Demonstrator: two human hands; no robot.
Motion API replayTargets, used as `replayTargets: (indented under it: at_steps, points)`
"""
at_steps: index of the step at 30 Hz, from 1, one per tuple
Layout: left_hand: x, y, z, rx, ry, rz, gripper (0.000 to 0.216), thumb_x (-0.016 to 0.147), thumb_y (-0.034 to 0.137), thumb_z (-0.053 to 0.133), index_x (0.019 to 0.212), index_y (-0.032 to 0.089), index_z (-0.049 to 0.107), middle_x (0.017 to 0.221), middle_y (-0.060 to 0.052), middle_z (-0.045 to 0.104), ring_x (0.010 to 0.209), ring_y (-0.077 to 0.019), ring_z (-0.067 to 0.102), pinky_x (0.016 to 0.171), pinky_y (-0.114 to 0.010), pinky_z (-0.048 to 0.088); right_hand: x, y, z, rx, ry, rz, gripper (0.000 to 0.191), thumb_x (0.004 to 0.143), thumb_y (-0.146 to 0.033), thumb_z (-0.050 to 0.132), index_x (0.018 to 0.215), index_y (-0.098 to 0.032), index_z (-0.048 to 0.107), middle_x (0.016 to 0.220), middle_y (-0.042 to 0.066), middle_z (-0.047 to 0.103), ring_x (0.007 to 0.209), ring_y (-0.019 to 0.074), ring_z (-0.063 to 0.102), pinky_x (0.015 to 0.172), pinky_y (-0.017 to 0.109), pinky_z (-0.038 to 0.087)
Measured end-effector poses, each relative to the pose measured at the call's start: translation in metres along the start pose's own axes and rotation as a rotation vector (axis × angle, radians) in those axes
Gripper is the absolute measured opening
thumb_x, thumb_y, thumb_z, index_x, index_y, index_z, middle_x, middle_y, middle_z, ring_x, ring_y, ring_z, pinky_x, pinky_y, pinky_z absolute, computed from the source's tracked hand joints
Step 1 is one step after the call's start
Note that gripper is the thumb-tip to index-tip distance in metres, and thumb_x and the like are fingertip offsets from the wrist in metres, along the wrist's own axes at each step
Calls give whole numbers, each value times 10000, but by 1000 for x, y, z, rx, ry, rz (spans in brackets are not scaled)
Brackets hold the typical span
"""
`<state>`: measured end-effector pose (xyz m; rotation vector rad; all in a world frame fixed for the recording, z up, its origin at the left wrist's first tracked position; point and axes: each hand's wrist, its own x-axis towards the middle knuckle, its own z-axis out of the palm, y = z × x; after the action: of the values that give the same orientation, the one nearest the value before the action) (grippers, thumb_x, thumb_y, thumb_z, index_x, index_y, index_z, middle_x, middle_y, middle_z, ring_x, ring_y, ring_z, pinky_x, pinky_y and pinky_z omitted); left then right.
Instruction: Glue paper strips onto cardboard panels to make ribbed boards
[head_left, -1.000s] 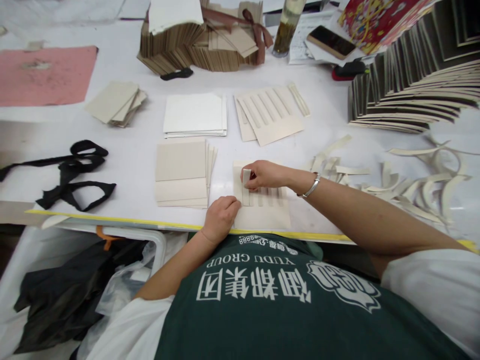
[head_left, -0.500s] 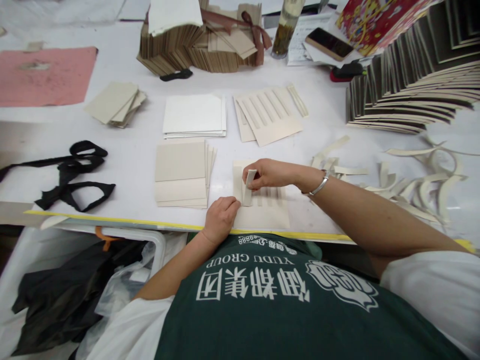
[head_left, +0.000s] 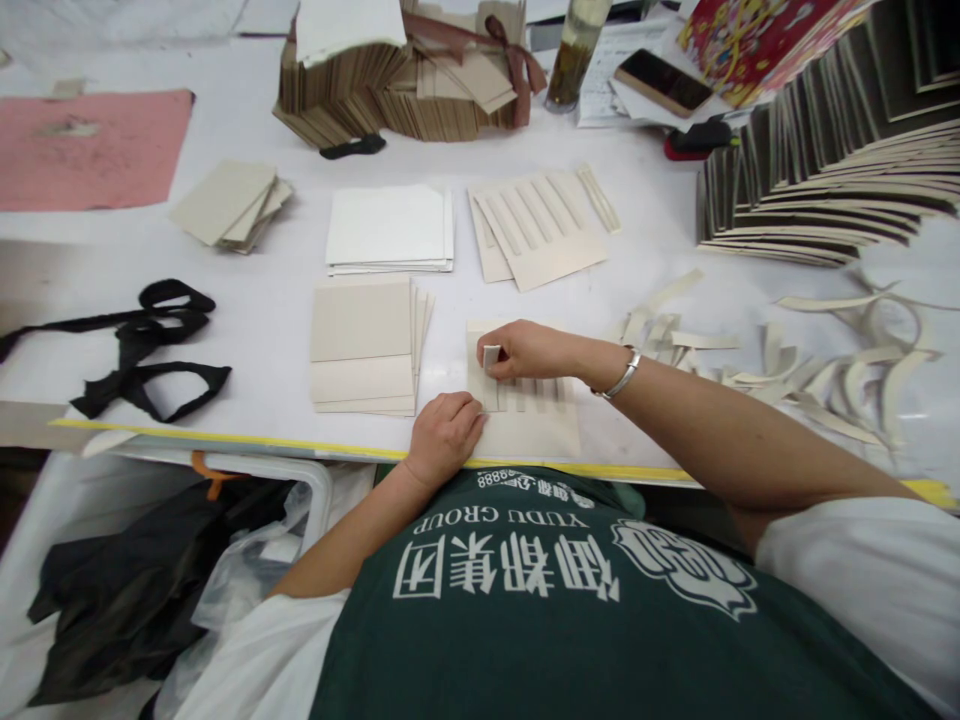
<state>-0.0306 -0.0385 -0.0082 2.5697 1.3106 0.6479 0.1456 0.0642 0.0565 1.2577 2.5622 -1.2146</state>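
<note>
A beige sheet with a row of parallel strips across it lies at the table's front edge. My right hand is closed above its left part, pinching a narrow pale strip between thumb and fingers. The strip's upper end sticks out of the pinch. My left hand rests at the sheet's left side, its fingers bent together and pressing there near the strip's lower end. What lies under those fingertips is hidden. Left of the hands is a stack of beige cards.
Loose pale strips lie to the right. Behind the hands are white cards and more slotted sheets. A bottle, a phone and fanned boards stand farther back. Black bands lie left, above a white bin.
My right hand has shifted slightly left and now sits lower on the strip, covering more of it. My left hand has hardly moved, edging a little right.
</note>
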Motion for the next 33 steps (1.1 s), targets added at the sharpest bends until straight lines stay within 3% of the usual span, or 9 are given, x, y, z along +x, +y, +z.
replayTargets:
  at_steps: [3, 9, 19, 33]
  points:
    - [0, 1, 0, 36, -4, 21, 197, 846, 298, 448, 901, 160, 577, 855, -67, 597, 778, -173, 506, 700, -306, 404, 0, 0, 2, -35, 16, -1, 142, 621, -154, 480, 716, -159, 585, 616, -4, 579, 548, 101, 442, 521, 204, 278]
    - [2, 3, -3, 128, -62, 157, 199, 862, 202, 407, 994, 187, 555, 899, -55, 601, 806, -177, 491, 697, -318, 376, -1, 1, 4, -64, 57, 55, 135, 609, -156, 488, 703, -154, 586, 600, 1, 586, 540, 104, 461, 508, 202, 287]
    - [12, 3, -3, 138, -75, 147, 210, 869, 152, 355, 860, 147, 565, 806, -62, 572, 753, -164, 465, 684, -288, 393, 1, 4, 3, 33, 44, 152, 157, 613, -158, 513, 739, -154, 607, 586, -5, 610, 534, 107, 513, 484, 192, 315]
    - [10, -4, -2, 146, -92, 173, 194, 865, 170, 382, 906, 147, 571, 858, -54, 588, 766, -168, 466, 693, -288, 404, 11, 6, 4, -177, 68, 91, 145, 636, -181, 509, 727, -154, 619, 648, 17, 629, 572, 121, 506, 521, 215, 289]
